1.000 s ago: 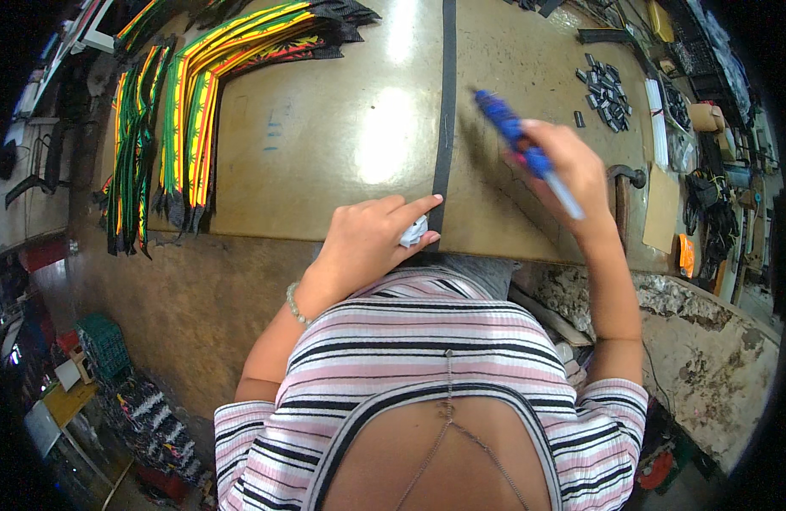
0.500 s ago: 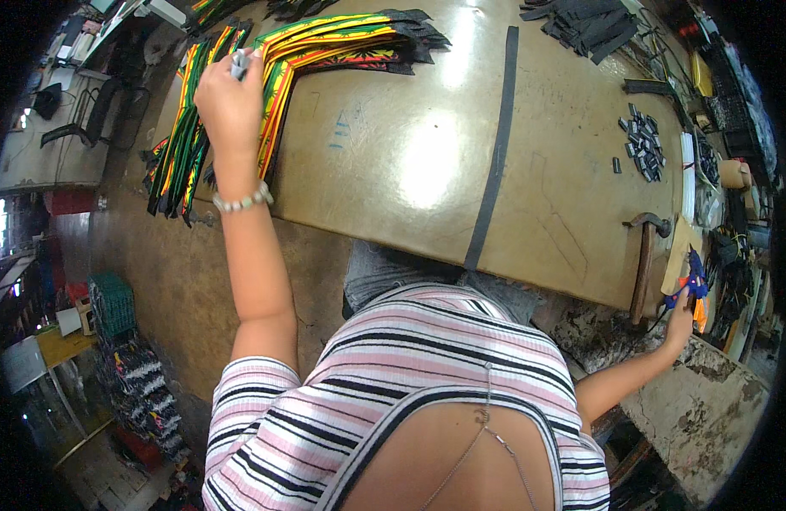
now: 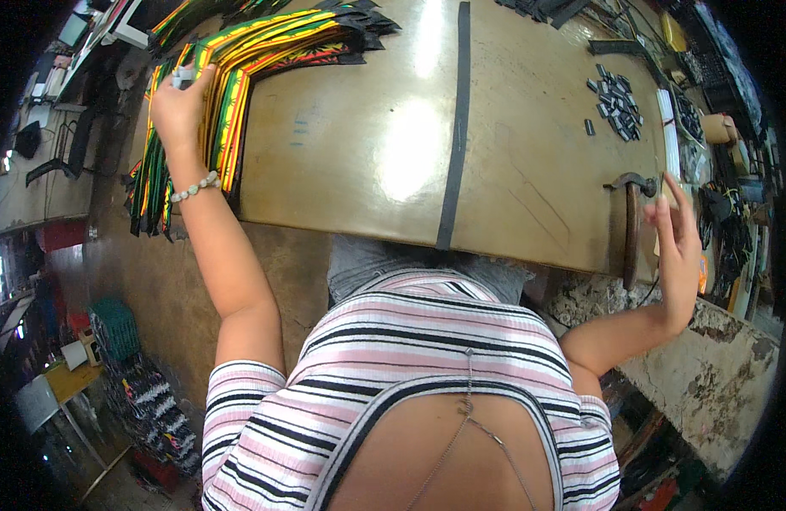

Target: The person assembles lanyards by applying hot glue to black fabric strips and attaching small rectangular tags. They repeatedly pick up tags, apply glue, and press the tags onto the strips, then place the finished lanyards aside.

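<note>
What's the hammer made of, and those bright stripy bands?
The hammer seems to have a wooden handle, brown and dull, and a metal head, dark with a slight shine. The bands look like fabric, fairly matte: thin patterned layers bending at a corner, with ragged black ends.

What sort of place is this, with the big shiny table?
It looks like a workshop, maybe one for fabric goods. Bundles of bright patterned strips lie on the big worktable, and a heap of small dark pieces sits toward its right side.
</note>
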